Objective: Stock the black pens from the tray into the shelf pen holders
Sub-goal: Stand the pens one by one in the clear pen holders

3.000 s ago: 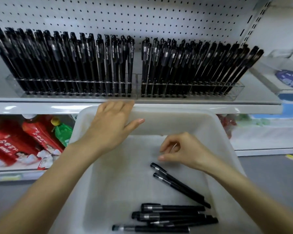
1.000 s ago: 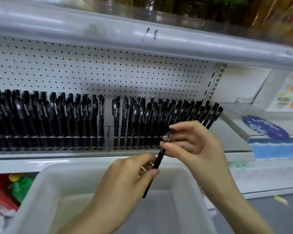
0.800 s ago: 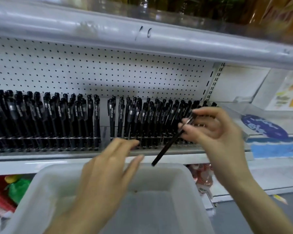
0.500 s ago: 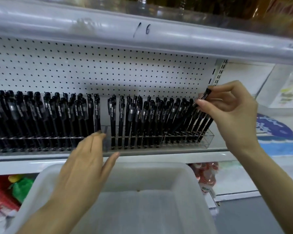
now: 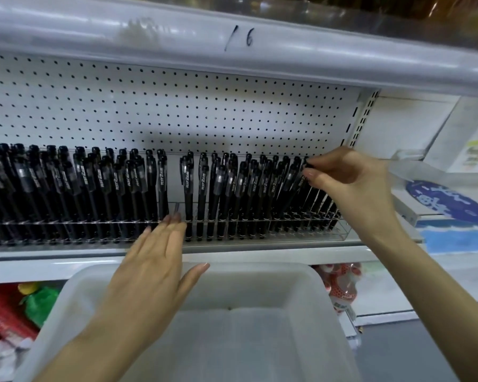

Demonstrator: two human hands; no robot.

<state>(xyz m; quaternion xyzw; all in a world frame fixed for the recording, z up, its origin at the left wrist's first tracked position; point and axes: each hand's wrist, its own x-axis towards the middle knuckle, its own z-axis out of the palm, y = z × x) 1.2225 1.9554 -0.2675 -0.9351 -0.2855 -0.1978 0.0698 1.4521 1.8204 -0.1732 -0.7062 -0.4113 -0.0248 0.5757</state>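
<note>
One pen [image 5: 301,184] lowered, in holder [image 5: 344,230] (far right)

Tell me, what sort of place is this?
Most likely a shop aisle: rows of identical black pens stand in clear plastic holders on a white pegboard-backed shelf, with red-wrapped packaged goods below.

Pens [image 5: 204,194] stand in holders [image 5: 342,232] on the shelf [image 5: 287,256], above and behind the tray [image 5: 260,274].

The right hand [image 5: 351,188] hides the tops of the rightmost pens [image 5: 326,206] (whether it pinches one is unclear); the tray [image 5: 260,274] runs off the bottom edge.
</note>
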